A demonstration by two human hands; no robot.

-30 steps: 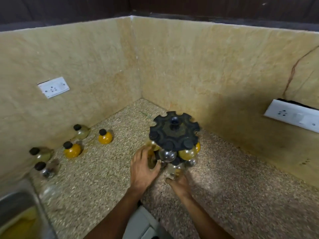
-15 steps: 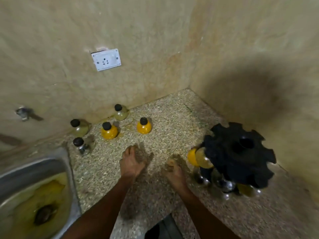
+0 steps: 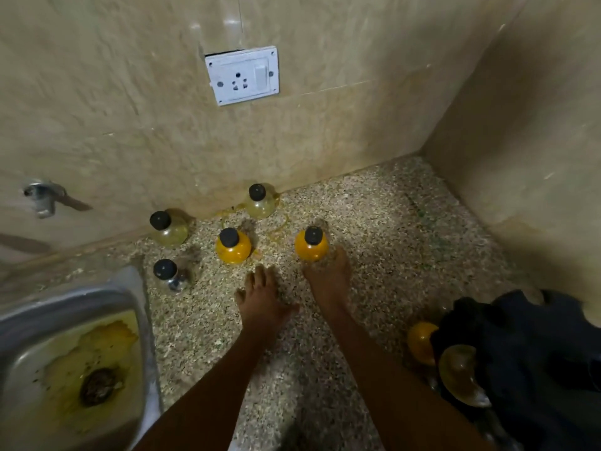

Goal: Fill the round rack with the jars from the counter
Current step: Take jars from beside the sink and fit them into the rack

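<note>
The speckled counter (image 3: 374, 229) is lying open between the sink (image 3: 140, 320) on the left and the black round rack (image 3: 527, 362) at the right edge. The right hand (image 3: 328, 275) is reaching with its fingertips touching the nearer orange jar (image 3: 311, 245), not gripping it. The left hand (image 3: 260, 297) is hovering flat and empty, just short of another orange jar (image 3: 233, 246). Both hands have come forward from half a second ago.

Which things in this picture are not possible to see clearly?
- Round rack, head view: cut off by the right and bottom edges, so its free slots are hidden.
- Right hand: its fingertips meet the orange jar; the grip is unclear.
- Sink: cut off at the left edge.
</note>
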